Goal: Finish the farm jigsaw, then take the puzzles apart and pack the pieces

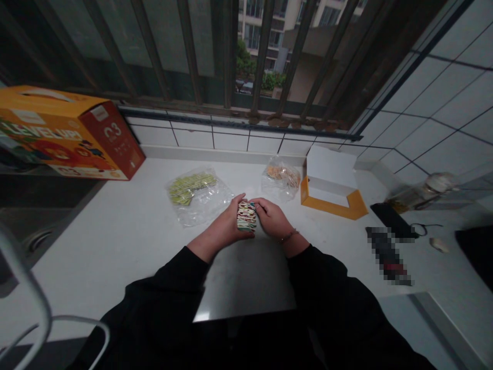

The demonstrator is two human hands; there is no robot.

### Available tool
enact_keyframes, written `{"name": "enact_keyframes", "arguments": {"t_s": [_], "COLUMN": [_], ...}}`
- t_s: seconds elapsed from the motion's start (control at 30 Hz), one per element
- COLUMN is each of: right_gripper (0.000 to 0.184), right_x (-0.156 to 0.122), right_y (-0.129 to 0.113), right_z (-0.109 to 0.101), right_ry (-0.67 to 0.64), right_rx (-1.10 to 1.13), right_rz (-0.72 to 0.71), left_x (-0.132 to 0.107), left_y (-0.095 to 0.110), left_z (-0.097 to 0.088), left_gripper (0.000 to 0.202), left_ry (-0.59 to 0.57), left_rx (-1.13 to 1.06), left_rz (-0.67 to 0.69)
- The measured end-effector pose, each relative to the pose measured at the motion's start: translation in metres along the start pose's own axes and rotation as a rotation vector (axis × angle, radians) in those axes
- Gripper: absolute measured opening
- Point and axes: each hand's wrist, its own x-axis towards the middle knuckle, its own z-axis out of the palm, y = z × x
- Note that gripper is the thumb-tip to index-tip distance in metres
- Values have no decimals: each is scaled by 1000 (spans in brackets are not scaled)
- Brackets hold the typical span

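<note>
Over the middle of the counter, my left hand (227, 226) is wrapped round a thick stack of cards (246, 217) with wavy, many-coloured edges facing up. At the stack's right side is my right hand (272, 218), its fingers bent and pinching the upper right corner. Just beyond my left hand lies a clear plastic bag (208, 203) with yellow-green flat pieces (188, 187) in it. A smaller clear bag (290, 191) with orange pieces (283, 174) lies beyond my right hand.
An open orange-and-white box (331, 203) stands at the back right. A large orange carton (65, 133) sits at the left by the sink (38, 221). On the right are a glass jar (435, 187) and a black case (393, 221). A barred window (227, 56) is behind the counter.
</note>
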Motion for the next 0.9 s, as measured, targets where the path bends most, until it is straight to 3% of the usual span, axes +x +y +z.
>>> {"name": "enact_keyframes", "arguments": {"t_s": [0.1,0.2,0.27,0.4,0.53,0.7,0.9], "right_gripper": [47,104,123,110,91,89,82], "right_x": [-4,-5,-4,-3,-5,-5,-5], "right_y": [-2,-2,-1,-1,-4,-11,-17], "right_z": [-4,-6,-6,-5,-1,11,15], "right_ry": [-147,-291,-326,-302,-253,-162,-90], "right_rx": [89,98,85,105,97,-75,-30], "right_rz": [-27,-34,-15,-26,-42,-115,-158], "left_x": [0,1,0,-4,-2,9,11], "left_y": [0,-1,-2,-1,-5,-8,6], "left_z": [1,0,-3,-16,-20,5,22], "left_gripper": [129,127,130,126,111,61,66], "left_ry": [8,-10,-45,-161,-235,75,264], "left_rx": [26,33,34,42,-159,-572,-420], "left_rz": [28,90,134,159,59,-68,-77]}}
